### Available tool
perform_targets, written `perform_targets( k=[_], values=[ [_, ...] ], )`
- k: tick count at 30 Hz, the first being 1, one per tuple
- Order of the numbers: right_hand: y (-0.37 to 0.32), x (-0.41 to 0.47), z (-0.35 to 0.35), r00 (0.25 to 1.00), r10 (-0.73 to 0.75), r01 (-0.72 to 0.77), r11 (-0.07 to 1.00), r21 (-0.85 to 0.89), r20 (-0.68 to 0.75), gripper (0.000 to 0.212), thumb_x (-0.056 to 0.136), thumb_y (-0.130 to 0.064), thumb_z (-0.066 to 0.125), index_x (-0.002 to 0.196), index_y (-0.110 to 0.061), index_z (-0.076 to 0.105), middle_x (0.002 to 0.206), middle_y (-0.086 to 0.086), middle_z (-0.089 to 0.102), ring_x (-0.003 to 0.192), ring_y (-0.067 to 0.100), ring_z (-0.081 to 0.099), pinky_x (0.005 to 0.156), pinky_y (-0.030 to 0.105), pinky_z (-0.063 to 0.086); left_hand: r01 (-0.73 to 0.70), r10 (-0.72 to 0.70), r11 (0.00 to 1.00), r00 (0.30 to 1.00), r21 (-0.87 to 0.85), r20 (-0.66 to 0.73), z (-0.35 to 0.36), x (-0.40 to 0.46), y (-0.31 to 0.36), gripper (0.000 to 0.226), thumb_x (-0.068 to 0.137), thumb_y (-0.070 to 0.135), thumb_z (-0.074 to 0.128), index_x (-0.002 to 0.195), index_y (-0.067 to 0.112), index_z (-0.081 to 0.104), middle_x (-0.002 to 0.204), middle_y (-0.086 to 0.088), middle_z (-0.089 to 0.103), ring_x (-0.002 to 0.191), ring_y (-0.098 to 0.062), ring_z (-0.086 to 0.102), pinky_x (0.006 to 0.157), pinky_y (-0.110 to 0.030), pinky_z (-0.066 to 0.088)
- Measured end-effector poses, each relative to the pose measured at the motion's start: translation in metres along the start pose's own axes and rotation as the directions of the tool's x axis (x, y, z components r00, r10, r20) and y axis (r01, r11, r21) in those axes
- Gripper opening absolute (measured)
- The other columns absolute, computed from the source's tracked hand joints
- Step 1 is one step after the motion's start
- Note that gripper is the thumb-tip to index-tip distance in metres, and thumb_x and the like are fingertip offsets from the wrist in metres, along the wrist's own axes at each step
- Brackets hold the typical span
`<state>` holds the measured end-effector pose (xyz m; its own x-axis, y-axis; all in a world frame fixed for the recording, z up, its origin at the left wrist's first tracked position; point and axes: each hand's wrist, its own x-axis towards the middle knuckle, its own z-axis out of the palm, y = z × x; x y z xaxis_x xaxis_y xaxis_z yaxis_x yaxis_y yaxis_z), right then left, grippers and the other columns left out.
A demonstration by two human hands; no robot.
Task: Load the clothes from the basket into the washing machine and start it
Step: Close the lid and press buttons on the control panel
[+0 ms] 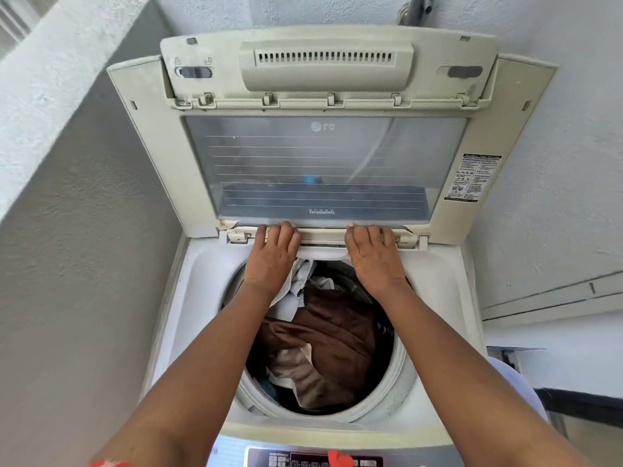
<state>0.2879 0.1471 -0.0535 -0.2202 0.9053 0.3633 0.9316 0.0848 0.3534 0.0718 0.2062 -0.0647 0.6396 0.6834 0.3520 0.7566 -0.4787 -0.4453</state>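
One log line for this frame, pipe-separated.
left hand on lid edge | right hand on lid edge | lid up | clothes in drum

Rough white textured plaster walls (556, 136) close in on three sides, lit by soft daylight. A grey-shadowed ledged wall (77, 203) runs along the left, and a grey pipe (416, 8) climbs the back wall at the top.

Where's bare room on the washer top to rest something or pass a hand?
Bare white deck right of the drum mouth, and a narrower strip at its left. Crowded: clothes fill the drum; left hand and right hand occupy the lid edge.
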Motion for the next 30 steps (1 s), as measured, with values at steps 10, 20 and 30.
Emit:
perform_targets(
  k=[10, 20, 30],
  values=[
    [-0.002, 0.01, 0.006, 0.987, -0.056, 0.044, 0.996, -0.078, -0.151, 0.029, 0.073, -0.005, 0.051, 0.099, -0.017, 0.044, 0.095, 0.005, 0.033, 0.089, 0.024, 0.038, 0.088, 0.036, 0.031, -0.021, 0.021, 1.0, 0.999, -0.01, -0.037, 0.005, 0.004, 0.002, 0.062, 0.074, 0.042, 0.08, 0.111, 0.009, 0.043, 0.106, -0.011, 0.038, 0.09, -0.028, 0.039, 0.087, -0.039, 0.036],
    [-0.003, 0.018, -0.011, 1.0, -0.005, 0.005, 1.0, 0.012, 0.0, 0.047, 0.067, -0.015, 0.075, 0.101, -0.016, 0.043, 0.098, 0.005, 0.036, 0.088, 0.025, 0.035, 0.087, 0.038, 0.029, -0.071, 0.07, 0.996, 0.997, 0.047, 0.022, -0.018, 0.014, 0.004, 0.059, 0.077, 0.056, 0.071, 0.103, 0.012, 0.042, 0.098, -0.006, 0.046, 0.084, -0.023, 0.052, 0.088, -0.041, 0.037],
    [0.035, 0.097, -0.13, 0.834, 0.386, -0.224, 0.89, 0.397, -0.394, 0.035, 0.094, -0.046, 0.055, 0.121, -0.024, 0.062, 0.139, 0.004, 0.045, 0.138, 0.029, 0.032, 0.111, 0.054, 0.018, 0.16, -0.271, 0.946, 0.867, -0.281, -0.419, -0.113, 0.078, -0.04, 0.039, 0.099, 0.041, 0.052, 0.123, 0.012, 0.062, 0.13, -0.012, 0.062, 0.124, -0.031, 0.045, 0.104, -0.05, 0.037]
  ],
)
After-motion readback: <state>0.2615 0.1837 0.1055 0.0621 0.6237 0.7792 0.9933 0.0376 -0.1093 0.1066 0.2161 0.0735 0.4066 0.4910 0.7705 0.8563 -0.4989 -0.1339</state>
